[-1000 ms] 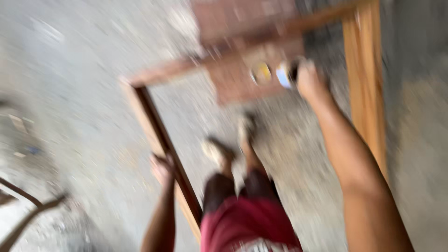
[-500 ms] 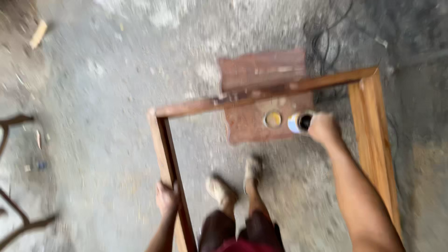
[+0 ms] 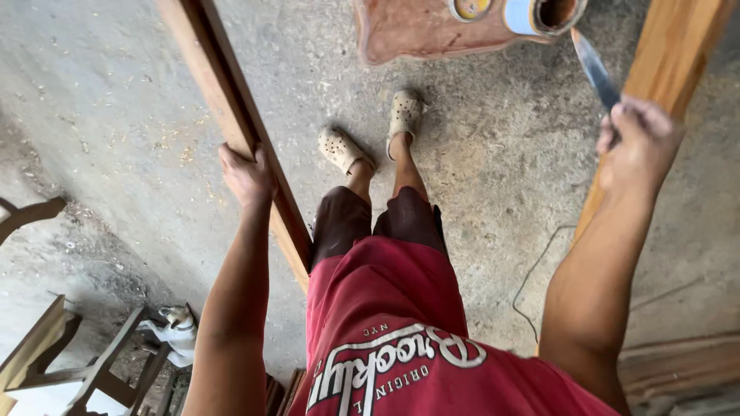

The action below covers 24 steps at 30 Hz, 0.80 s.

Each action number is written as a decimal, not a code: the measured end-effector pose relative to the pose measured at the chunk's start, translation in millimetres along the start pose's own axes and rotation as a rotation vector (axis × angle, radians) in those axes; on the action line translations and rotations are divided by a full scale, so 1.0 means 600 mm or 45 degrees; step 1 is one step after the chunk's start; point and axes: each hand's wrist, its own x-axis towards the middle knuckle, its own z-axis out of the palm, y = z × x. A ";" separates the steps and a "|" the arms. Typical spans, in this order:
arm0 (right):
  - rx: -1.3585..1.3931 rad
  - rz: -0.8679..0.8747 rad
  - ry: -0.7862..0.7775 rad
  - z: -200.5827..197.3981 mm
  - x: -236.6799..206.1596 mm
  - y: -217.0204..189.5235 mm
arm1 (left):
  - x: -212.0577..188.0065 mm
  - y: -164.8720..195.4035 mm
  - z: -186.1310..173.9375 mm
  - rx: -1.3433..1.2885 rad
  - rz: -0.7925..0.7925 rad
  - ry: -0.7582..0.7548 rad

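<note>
My left hand (image 3: 247, 173) grips the edge of the left rail of a brown wooden frame (image 3: 223, 100) that I stand inside. My right hand (image 3: 638, 146) is closed on the handle of a thin metal blade (image 3: 595, 69), a putty knife, which points up beside the frame's right rail (image 3: 678, 46). Just above the blade stands an open can (image 3: 543, 14) on a reddish wooden board (image 3: 408, 35), next to a round lid (image 3: 470, 8) with yellowish paste.
My feet in pale perforated clogs (image 3: 370, 131) stand on the rough concrete floor (image 3: 116, 115). A thin cable (image 3: 539, 270) trails across the floor at right. Wooden chair parts (image 3: 69, 354) lie at the lower left, stacked boards (image 3: 678, 366) at the lower right.
The view has swung down and closer, so the frame's top bar is out of sight. My right hand has come off the can and now holds the blade below it. My left hand stays on the rail.
</note>
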 end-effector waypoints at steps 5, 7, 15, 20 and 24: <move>0.354 0.137 -0.101 0.040 -0.090 0.073 | 0.002 -0.014 0.006 -0.011 0.159 0.061; 0.396 0.172 -0.212 0.065 -0.112 0.091 | 0.002 -0.023 0.007 -0.055 0.062 0.010; 0.226 0.228 -0.409 0.141 -0.149 0.118 | -0.055 -0.098 -0.039 -0.268 -0.013 -0.312; 0.042 0.174 -0.450 0.167 -0.141 0.127 | -0.145 -0.139 -0.054 -0.468 -0.232 -0.410; -0.163 0.118 -0.429 0.191 -0.110 0.108 | -0.183 -0.142 -0.012 -0.256 -0.084 -0.161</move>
